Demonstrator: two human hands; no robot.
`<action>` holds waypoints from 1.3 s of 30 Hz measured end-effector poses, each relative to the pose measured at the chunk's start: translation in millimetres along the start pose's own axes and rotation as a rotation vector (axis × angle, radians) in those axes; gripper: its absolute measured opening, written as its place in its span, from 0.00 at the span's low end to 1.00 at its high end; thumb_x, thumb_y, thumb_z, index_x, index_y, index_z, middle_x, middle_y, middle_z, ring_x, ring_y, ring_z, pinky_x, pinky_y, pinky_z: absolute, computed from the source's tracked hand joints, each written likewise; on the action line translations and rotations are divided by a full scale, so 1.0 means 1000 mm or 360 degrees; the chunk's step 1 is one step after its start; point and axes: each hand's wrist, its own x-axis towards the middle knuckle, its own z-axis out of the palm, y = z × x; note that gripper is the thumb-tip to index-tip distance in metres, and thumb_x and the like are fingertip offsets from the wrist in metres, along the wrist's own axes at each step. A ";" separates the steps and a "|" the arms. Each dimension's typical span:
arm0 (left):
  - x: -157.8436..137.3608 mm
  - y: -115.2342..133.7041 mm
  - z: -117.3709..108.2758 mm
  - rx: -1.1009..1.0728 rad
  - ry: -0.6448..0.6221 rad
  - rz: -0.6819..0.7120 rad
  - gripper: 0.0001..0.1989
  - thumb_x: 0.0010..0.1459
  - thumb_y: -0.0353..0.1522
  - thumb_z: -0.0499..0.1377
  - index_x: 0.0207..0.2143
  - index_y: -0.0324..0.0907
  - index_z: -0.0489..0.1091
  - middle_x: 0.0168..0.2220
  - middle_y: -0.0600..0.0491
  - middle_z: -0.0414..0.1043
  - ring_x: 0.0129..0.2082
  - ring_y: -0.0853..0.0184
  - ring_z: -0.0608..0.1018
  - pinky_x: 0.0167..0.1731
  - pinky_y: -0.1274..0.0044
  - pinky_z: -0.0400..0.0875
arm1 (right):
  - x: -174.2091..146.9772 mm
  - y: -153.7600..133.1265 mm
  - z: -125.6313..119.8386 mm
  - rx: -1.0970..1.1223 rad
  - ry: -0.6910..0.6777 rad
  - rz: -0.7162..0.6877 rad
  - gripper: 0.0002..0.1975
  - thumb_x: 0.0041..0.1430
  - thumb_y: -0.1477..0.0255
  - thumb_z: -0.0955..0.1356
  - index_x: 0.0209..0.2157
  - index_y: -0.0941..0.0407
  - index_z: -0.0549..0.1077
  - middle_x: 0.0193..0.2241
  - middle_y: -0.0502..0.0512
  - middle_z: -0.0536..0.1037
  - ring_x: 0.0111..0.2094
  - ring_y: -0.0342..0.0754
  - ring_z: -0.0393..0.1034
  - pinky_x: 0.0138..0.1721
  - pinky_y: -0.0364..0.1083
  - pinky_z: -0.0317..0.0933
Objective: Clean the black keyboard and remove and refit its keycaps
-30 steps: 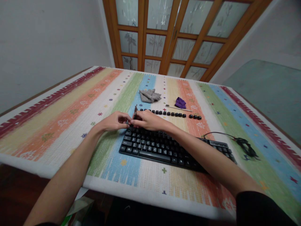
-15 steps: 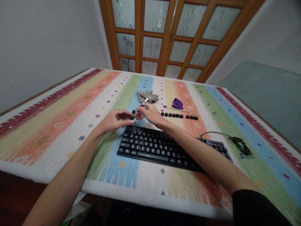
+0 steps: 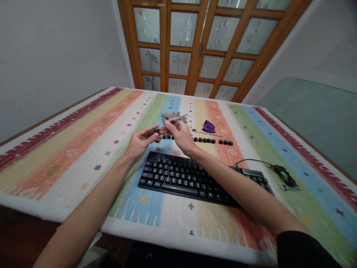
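Note:
My left hand (image 3: 141, 141) pinches a small black keycap (image 3: 156, 130) between thumb and fingertips, raised over the cloth. Close beside it, my right hand (image 3: 180, 134) is closed around a slim metal tool that looks like tweezers (image 3: 178, 118), slanting up to the right. Its fingertips reach toward the keycap; whether they touch it I cannot tell. Nearer to me lies a black keyboard (image 3: 173, 175), partly covered by my right forearm. Behind my hands, several loose black keycaps (image 3: 205, 140) stand in a row, part of it hidden by the right hand.
A crumpled grey cloth (image 3: 167, 118) lies behind the right hand. Right of it are a purple cloth (image 3: 209, 127) and a thin brush-like stick (image 3: 208, 133). The keyboard's coiled cable (image 3: 284, 176) rests at the right on the striped tablecloth (image 3: 117, 134).
Both hands have risen a little from the keycap row, and the left now shows a keycap in its fingers. The tool in my right hand has tilted flatter toward the right.

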 end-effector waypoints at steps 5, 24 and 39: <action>-0.004 0.007 0.004 -0.0184 -0.0030 -0.0029 0.30 0.39 0.36 0.78 0.42 0.42 0.69 0.29 0.58 0.78 0.30 0.67 0.82 0.36 0.76 0.75 | -0.006 0.000 0.002 0.0009 0.0047 -0.0108 0.25 0.54 0.47 0.72 0.38 0.53 0.67 0.29 0.50 0.80 0.32 0.47 0.79 0.35 0.46 0.73; -0.002 0.010 0.001 0.0300 -0.0341 -0.0109 0.21 0.47 0.41 0.74 0.41 0.40 0.77 0.34 0.50 0.80 0.35 0.62 0.82 0.39 0.70 0.77 | -0.016 -0.028 0.001 -0.0043 0.0146 -0.0246 0.22 0.59 0.50 0.71 0.39 0.53 0.67 0.34 0.56 0.82 0.38 0.49 0.78 0.39 0.48 0.71; 0.033 0.010 -0.010 0.1386 -0.0459 0.0376 0.11 0.54 0.39 0.65 0.37 0.43 0.77 0.37 0.50 0.81 0.35 0.62 0.78 0.35 0.72 0.70 | -0.025 -0.036 -0.031 -0.0174 0.0244 -0.0218 0.20 0.59 0.51 0.71 0.37 0.53 0.67 0.32 0.54 0.82 0.33 0.47 0.77 0.35 0.47 0.68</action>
